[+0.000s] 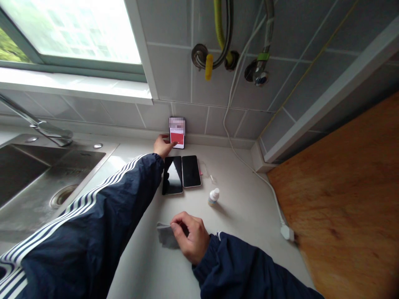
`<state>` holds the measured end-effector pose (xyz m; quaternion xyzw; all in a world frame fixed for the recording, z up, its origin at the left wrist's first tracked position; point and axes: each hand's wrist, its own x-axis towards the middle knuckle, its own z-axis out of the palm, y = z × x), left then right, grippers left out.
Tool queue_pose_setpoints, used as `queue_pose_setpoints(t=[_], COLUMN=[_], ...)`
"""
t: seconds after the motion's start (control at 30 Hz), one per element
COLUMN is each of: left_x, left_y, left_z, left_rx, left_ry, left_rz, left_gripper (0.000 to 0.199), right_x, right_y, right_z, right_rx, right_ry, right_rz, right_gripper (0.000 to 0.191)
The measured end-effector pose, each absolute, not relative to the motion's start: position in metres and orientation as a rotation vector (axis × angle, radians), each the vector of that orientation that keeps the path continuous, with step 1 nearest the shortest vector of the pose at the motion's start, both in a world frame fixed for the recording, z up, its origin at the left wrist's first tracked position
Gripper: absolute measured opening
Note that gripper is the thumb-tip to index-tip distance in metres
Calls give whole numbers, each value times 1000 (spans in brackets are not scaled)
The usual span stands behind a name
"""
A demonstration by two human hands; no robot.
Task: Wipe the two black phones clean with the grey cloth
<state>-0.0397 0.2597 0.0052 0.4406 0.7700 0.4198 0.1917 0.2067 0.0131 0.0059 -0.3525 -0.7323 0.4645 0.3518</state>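
A smartphone with a lit pink, red and white screen stands against the tiled wall. My left hand has its thumb across the lower screen and its fingers at the phone's left edge. Just below lie two dark-screened flat devices side by side, the left device reflecting light and the right device plain black. Lower down, my right hand is curled closed over a grey cloth, whose free part sticks out to the left. A small white bottle stands upright above the right hand.
On the left is a steel sink with a faucet under a window. A thin clear item lies beside the right device. A white cable runs down to a plug by a wooden board. Pipes hang above.
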Motion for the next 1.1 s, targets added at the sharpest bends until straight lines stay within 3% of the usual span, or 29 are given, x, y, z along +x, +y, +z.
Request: queue_pose_setpoints(t=[1.1], left_x=[-42], left_y=[261], left_z=[4], left_rx=[1254], left_ry=[2207], left_rz=[1137], left_gripper=[63], right_x=[206], right_y=[13], right_z=[5], right_rx=[-906], right_ry=[-1919], right_rz=[1196], right_gripper=[15])
